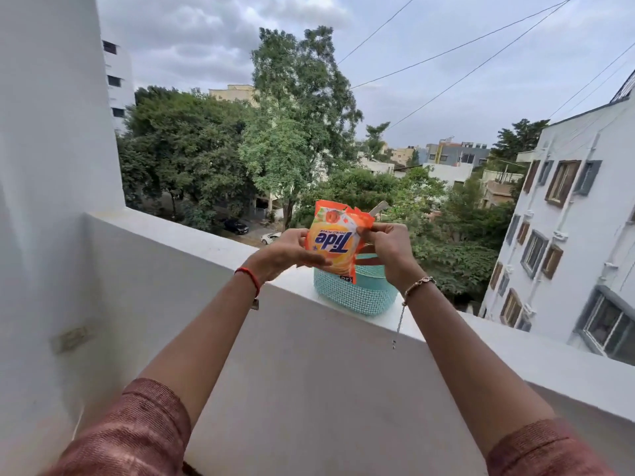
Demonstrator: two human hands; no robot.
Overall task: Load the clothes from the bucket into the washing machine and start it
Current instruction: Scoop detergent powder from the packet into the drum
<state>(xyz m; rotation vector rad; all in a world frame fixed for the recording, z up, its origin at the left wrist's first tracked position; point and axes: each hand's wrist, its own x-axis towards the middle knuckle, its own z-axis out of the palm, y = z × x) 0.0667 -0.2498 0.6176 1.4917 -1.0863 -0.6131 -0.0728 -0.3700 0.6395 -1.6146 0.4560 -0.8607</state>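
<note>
Our left hand [285, 250] cups and right hand [388, 249] pinches the Tide detergent packet [335, 240]; with no washing machine in view, we judge starting still ahead.

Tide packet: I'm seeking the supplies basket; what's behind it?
A teal mesh basket stands on the parapet ledge behind the Tide packet. The packet and right hand hide most of its inside.

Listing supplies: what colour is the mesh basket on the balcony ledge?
Turquoise; the plastic mesh basket, behind the orange detergent packet, shows best in the head view.
</note>
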